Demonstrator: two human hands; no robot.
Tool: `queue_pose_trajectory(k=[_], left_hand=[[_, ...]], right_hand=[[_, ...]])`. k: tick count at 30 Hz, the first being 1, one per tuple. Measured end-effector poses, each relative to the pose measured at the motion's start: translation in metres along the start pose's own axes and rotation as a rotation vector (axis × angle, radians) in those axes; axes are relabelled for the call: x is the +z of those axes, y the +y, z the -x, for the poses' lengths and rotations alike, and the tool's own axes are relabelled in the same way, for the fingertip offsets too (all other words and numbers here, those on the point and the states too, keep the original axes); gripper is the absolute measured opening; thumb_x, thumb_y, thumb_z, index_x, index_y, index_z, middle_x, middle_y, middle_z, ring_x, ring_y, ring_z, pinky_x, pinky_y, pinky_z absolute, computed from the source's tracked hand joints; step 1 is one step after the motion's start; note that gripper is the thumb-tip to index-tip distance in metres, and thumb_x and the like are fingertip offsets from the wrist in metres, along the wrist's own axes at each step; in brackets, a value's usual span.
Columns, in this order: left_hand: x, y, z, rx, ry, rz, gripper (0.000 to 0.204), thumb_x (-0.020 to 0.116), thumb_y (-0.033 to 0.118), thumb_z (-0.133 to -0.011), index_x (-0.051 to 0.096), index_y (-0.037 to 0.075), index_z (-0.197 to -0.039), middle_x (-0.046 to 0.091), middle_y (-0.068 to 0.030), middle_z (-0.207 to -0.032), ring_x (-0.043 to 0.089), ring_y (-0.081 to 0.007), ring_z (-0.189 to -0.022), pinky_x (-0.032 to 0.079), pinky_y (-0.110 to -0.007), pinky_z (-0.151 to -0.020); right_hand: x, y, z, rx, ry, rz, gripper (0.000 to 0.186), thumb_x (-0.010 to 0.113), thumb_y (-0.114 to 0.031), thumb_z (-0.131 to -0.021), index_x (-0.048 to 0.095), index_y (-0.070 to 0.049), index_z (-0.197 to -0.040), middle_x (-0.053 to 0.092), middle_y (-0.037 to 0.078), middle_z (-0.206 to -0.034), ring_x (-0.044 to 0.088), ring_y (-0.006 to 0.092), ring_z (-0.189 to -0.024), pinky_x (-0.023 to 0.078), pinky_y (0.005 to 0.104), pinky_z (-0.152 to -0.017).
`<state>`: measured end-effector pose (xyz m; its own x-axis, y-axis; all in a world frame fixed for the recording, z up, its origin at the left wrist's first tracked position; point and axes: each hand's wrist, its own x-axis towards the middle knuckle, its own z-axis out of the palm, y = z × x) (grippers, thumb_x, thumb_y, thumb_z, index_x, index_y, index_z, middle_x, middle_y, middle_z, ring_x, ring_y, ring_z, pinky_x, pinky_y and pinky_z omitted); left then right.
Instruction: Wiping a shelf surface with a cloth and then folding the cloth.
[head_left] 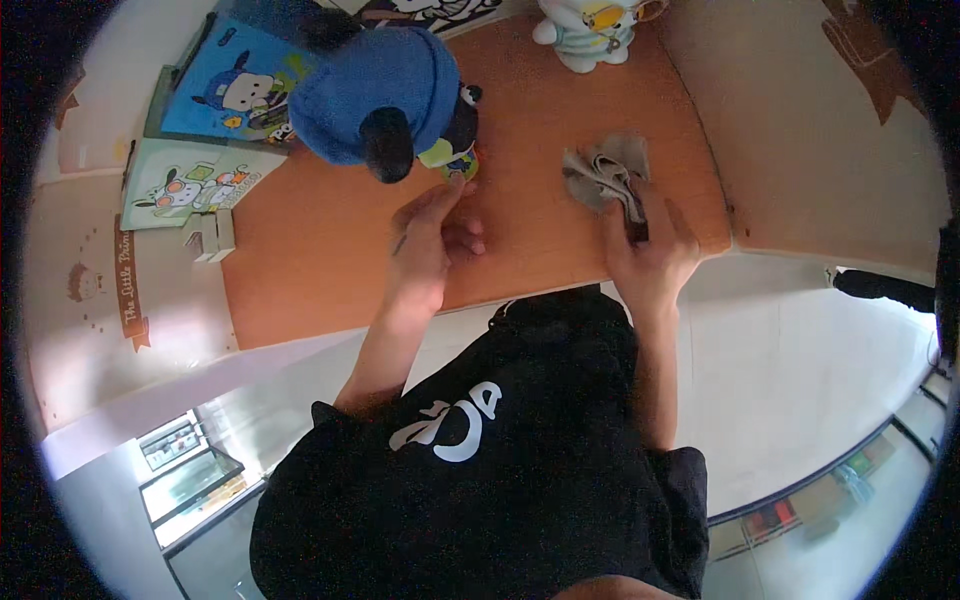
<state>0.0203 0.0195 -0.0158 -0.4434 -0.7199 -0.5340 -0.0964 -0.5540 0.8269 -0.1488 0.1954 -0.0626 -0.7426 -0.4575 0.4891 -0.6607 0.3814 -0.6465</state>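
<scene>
Cloth (612,168) grasped in right fingers (618,245), left fingers (443,204) at blue-hatted toy (385,95), cannot tell if grasping

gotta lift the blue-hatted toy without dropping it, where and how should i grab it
Probably around the broad, rounded blue hat, coming from above: it bulges outward and lies uncovered on that side. The smaller black ear sticks out, likely a weaker hold.
</scene>
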Motion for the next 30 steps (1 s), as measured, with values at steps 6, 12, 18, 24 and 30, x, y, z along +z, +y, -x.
queue_pose_trajectory(k=[6, 12, 18, 24, 30], left_hand=[[0.007, 0.004, 0.016, 0.005, 0.064, -0.073, 0.034, 0.072, 0.033, -0.102, 0.072, 0.001, -0.115, 0.064, -0.0065, -0.071, 0.059, -0.0148, -0.051, 0.046, -0.024, -0.047], [0.005, 0.001, 0.028, -0.014, 0.033, -0.063, 0.036, 0.072, 0.034, -0.103, 0.072, 0.000, -0.115, 0.065, -0.0076, -0.070, 0.058, -0.0152, -0.048, 0.047, -0.026, -0.044], [0.000, -0.005, 0.033, 0.012, -0.006, -0.090, 0.031, 0.071, 0.032, -0.103, 0.073, 0.003, -0.115, 0.065, -0.0053, -0.070, 0.058, -0.0139, -0.047, 0.044, -0.027, -0.040], [-0.002, -0.007, 0.043, -0.023, -0.007, -0.086, 0.033, 0.070, 0.032, -0.104, 0.072, 0.001, -0.114, 0.065, -0.0075, -0.070, 0.057, -0.0155, -0.046, 0.045, -0.028, -0.042], [-0.003, -0.009, 0.054, -0.035, -0.006, -0.104, 0.030, 0.067, 0.030, -0.105, 0.072, 0.002, -0.113, 0.065, -0.0069, -0.070, 0.055, -0.0154, -0.046, 0.043, -0.029, -0.042]], right_hand=[[0.001, 0.004, 0.003, 0.038, -0.022, 0.041, 0.027, 0.081, -0.014, -0.086, 0.080, -0.008, -0.112, 0.073, 0.007, -0.078, 0.058, 0.0184, -0.057, 0.046, 0.0314, -0.052], [0.003, 0.006, 0.002, -0.031, 0.030, 0.035, 0.027, 0.082, -0.014, -0.086, 0.080, -0.009, -0.112, 0.073, 0.006, -0.078, 0.058, 0.0171, -0.057, 0.046, 0.0309, -0.051], [0.000, 0.003, 0.001, 0.023, -0.015, 0.050, 0.027, 0.082, -0.014, -0.086, 0.080, -0.008, -0.112, 0.074, 0.007, -0.077, 0.058, 0.0171, -0.056, 0.046, 0.0309, -0.051], [-0.001, 0.003, 0.000, 0.013, -0.015, 0.026, 0.027, 0.082, -0.013, -0.085, 0.080, -0.008, -0.112, 0.074, 0.007, -0.078, 0.058, 0.0169, -0.055, 0.046, 0.0301, -0.051], [-0.002, 0.003, 0.000, 0.016, -0.015, 0.029, 0.027, 0.082, -0.014, -0.085, 0.080, -0.008, -0.112, 0.073, 0.006, -0.076, 0.057, 0.0171, -0.054, 0.046, 0.0297, -0.050]])
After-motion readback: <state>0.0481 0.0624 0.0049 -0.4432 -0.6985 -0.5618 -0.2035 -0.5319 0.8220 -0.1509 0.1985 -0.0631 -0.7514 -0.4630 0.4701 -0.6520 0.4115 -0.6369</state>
